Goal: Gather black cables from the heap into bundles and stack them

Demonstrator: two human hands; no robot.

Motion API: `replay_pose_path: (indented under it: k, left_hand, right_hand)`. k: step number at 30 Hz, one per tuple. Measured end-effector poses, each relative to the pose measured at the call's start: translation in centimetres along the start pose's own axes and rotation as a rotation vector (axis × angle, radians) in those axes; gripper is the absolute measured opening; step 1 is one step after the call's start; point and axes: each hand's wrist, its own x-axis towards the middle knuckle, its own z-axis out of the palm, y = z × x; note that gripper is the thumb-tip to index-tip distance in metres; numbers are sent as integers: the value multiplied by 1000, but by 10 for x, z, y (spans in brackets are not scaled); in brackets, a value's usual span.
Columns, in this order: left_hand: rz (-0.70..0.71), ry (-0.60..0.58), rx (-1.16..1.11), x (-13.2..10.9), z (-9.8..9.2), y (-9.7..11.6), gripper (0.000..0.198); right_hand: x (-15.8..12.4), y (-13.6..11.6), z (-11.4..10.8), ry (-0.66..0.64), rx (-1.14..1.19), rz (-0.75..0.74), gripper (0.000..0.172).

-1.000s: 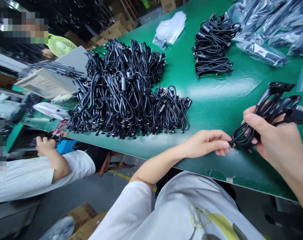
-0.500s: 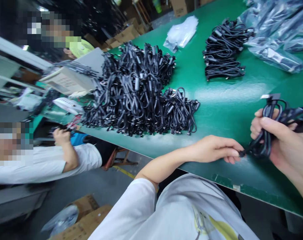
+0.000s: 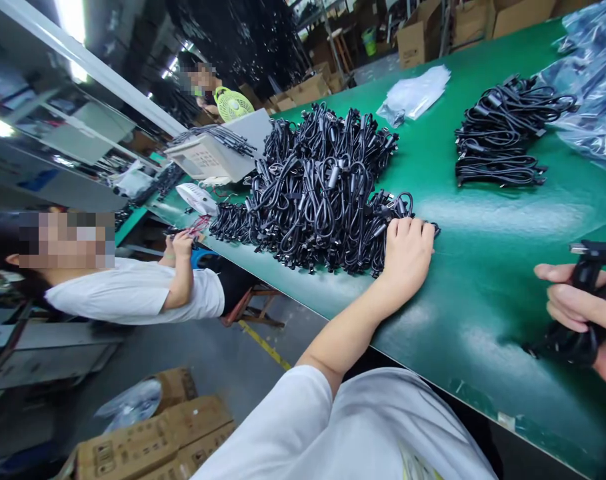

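A large heap of bundled black cables (image 3: 323, 193) lies on the green table. At its near right end my left hand (image 3: 409, 253) is curled over a bundled cable (image 3: 431, 229), its fingers close together and their tips hidden. At the right edge of the view, my right hand (image 3: 583, 303) is closed around black cable bundles (image 3: 575, 343), with a connector (image 3: 585, 248) poking out above the fingers. Part of that hand is cut off by the frame.
A neat row of cable bundles (image 3: 507, 133) lies farther back on the green table (image 3: 483, 267). Clear plastic bags (image 3: 417, 93) and bluish bags (image 3: 593, 87) are near it. To the left, a co-worker (image 3: 127, 287) sits; cartons (image 3: 153, 433) stand on the floor.
My left hand has left the connector beside my right hand and moved left onto the heap. The right hand still holds its cables; the view has shifted.
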Motion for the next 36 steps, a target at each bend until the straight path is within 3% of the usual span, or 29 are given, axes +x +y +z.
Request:
replay_pose_path:
  k: [4, 7, 12, 15, 18, 20, 24, 29, 36]
  left_hand:
    - [32, -7, -70, -2, 2, 3, 25]
    - [67, -17, -302, -2, -1, 2, 27]
    - [-44, 105, -1252, -5, -20, 10, 29]
    - [-217, -40, -1790, -10, -27, 22, 33]
    - [-367, -203, -2068, -12, -25, 33, 37]
    - [-415, -270, -2145, -12, -24, 36, 38]
    - [-394, -255, -2114, -12, -25, 36, 39]
    - [-279, -271, -2109, -8, -25, 30, 36]
    - [-336, -360, -2210, -6, -21, 30, 39]
  right_hand:
    - [-13, -10, 15, -122, -11, 57, 27]
    - [-20, -16, 22, -202, -64, 135, 26]
    - [-20, -9, 24, -134, -41, 108, 24]
    - [-20, 3, 25, -189, -7, 175, 31]
    - [-25, 14, 27, -259, -69, 267, 36]
    - [-28, 17, 28, -205, -100, 284, 38]
    - [-29, 13, 27, -123, -72, 259, 40]
    - [-25, 10, 23, -180, -75, 280, 42]
    - [-29, 9, 24, -151, -66, 318, 44]
